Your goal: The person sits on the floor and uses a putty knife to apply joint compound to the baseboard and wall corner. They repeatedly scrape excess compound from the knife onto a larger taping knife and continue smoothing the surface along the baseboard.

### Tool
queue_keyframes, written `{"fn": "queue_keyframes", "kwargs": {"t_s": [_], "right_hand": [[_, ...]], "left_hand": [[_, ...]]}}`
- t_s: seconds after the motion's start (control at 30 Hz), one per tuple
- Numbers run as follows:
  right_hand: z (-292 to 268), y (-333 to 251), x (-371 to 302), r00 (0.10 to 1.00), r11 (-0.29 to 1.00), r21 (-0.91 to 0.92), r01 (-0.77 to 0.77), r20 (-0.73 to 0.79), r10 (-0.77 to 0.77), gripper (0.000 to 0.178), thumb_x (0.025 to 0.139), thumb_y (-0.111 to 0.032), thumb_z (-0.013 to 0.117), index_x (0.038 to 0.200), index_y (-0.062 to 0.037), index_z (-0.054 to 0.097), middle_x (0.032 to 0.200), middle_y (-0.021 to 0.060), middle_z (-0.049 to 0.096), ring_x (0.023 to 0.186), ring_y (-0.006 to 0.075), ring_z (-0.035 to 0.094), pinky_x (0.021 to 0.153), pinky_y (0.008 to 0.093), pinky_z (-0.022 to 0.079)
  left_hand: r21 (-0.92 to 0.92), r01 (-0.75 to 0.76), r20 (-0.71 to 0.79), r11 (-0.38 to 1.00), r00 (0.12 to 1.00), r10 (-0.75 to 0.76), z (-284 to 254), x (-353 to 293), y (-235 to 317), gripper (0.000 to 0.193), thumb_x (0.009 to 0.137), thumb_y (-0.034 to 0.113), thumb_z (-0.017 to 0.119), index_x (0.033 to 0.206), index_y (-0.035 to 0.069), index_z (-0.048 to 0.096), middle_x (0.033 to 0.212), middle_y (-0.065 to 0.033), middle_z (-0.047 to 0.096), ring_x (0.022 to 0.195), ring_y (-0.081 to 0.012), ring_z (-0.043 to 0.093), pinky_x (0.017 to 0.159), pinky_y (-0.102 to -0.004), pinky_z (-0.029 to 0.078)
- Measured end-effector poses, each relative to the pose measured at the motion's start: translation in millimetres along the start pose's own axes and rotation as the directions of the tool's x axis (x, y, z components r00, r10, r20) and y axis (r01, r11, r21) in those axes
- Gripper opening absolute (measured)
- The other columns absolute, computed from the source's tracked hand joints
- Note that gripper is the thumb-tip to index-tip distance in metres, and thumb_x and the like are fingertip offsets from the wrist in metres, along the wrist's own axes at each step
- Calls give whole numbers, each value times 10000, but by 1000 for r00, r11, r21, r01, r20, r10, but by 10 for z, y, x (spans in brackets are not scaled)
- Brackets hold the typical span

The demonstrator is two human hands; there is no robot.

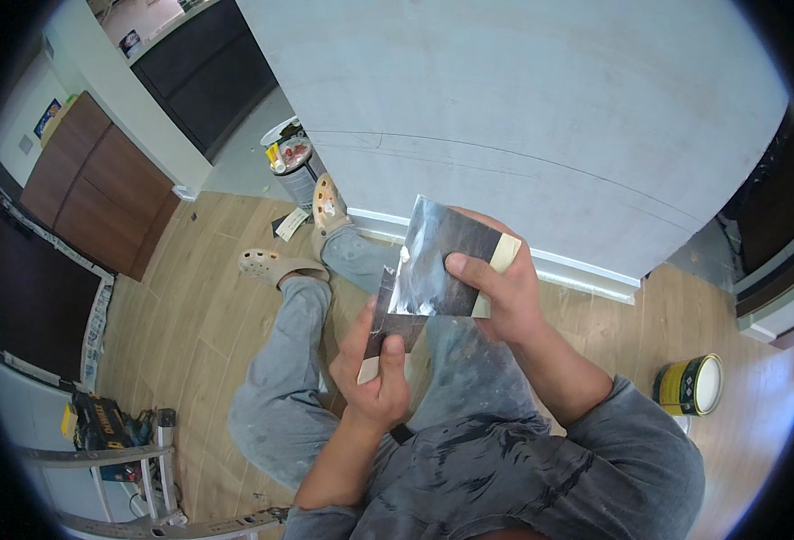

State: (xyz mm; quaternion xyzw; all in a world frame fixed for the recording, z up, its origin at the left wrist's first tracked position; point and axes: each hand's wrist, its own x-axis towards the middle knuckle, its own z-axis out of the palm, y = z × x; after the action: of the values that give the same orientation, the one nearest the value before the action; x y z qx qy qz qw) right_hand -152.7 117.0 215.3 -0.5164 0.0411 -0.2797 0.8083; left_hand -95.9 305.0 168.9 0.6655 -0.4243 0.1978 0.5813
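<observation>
My right hand point(509, 288) is closed on a wide putty scraper point(451, 243), a thin dark metal sheet with a cream edge strip. Its thumb lies on the upper face, where whitish putty is smeared along the left side. In my left hand point(374, 369) is a second putty scraper point(397, 331), also dark with a cream strip, gripped between thumb and fingers. Its blade lies against or just under the lower left edge of the other one. Both scrapers are above my lap, and the fingers behind them are partly hidden.
A grey wall point(505, 108) with a white baseboard point(577, 274) rises ahead. By its left corner stands a bucket point(296, 175) holding small items. A paint can point(689, 384) is at right; a ladder point(154, 468) and power tool point(109, 423) at lower left. My legs stretch over the wood floor.
</observation>
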Motion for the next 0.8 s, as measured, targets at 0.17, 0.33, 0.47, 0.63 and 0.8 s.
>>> {"fn": "queue_keyframes", "kwargs": {"t_s": [0.17,0.33,0.47,0.63,0.8], "right_hand": [[-11,-85,96,993,972,201,118,-42,-112,568,873,-121,740,1377,62,554,1175,105,684,1043,163,648,927,328,528],[142,104,116,957,970,-8,242,-160,-240,595,966,-249,747,1422,53,512,1239,92,642,1123,161,610,995,319,490],[332,369,-9,865,891,-133,434,-217,-453,577,930,-139,782,1411,56,531,1225,85,660,1095,146,615,976,302,491],[366,495,-125,886,887,-215,408,-141,-442,447,924,-35,756,1335,64,611,1113,86,702,1015,140,647,907,273,511],[222,339,-119,918,812,-430,394,134,-375,395,946,-16,720,1322,52,621,1070,68,709,960,104,648,833,235,513]], "left_hand": [[-73,286,18,956,958,-285,-93,-94,15,472,1006,113,636,1422,-58,494,1206,-150,661,1028,-244,662,839,-353,574],[-787,484,57,383,675,-735,-36,75,218,475,1022,103,624,1443,31,415,1260,-111,610,1076,-241,653,823,-424,611],[-836,468,116,287,662,-741,121,239,356,402,1042,146,604,1407,111,440,1248,-76,628,1061,-201,677,754,-396,626],[-836,456,96,304,669,-737,130,269,338,344,1042,143,603,1360,123,475,1211,-67,649,1016,-182,690,706,-372,621],[-799,514,109,312,635,-765,45,272,279,348,1038,126,605,1364,103,486,1187,-71,660,997,-177,692,685,-376,619]]}}
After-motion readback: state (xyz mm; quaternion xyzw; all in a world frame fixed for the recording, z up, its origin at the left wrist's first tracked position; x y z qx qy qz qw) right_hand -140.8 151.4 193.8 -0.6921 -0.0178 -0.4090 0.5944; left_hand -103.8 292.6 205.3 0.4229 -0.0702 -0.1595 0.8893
